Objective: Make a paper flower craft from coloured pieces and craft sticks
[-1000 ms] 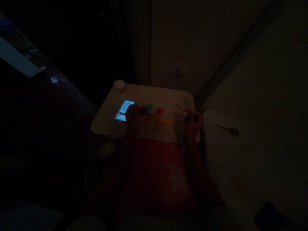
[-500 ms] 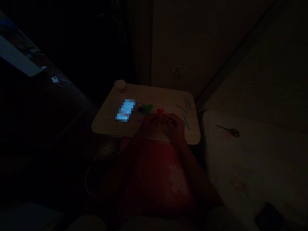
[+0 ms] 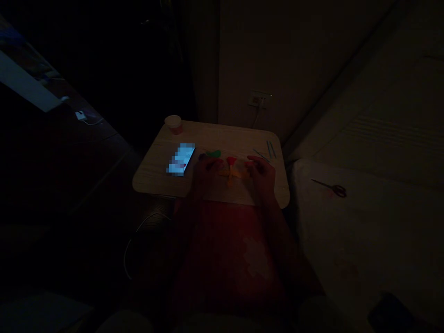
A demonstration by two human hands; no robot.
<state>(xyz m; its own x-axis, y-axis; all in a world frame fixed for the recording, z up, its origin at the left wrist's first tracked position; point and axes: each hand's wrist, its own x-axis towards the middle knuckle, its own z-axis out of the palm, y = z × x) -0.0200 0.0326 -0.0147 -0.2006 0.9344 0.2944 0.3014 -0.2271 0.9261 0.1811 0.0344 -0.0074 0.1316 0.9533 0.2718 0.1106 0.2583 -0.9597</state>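
Note:
The scene is very dark. On the small wooden table point(image 3: 156, 180) a red soft-looking piece point(image 3: 231, 161) lies at the top of a yellow cross-shaped piece point(image 3: 229, 175); both look like modelling clay. My left hand point(image 3: 204, 173) is just left of them, fingers loosely bent and apart, seemingly holding nothing. On their right, my right hand point(image 3: 262, 175) hovers with thumb and fingers apart and nothing visible between them. A green piece point(image 3: 213, 154) and a dark purple lump point(image 3: 201, 157) lie beyond my left hand, partly hidden by it.
A lit phone point(image 3: 181, 159) lies left on the table, with a paper cup point(image 3: 174, 125) at the back-left corner. Several thin blue tools point(image 3: 270, 149) lie at the right. Scissors point(image 3: 331, 187) rest on a pale padded surface point(image 3: 374, 222). A wall socket point(image 3: 259, 99) is behind.
My hands have moved apart from their place together over the pieces, uncovering the yellow cross-shaped piece. My right hand now covers the blue knife-shaped tool; my left covers part of the green piece.

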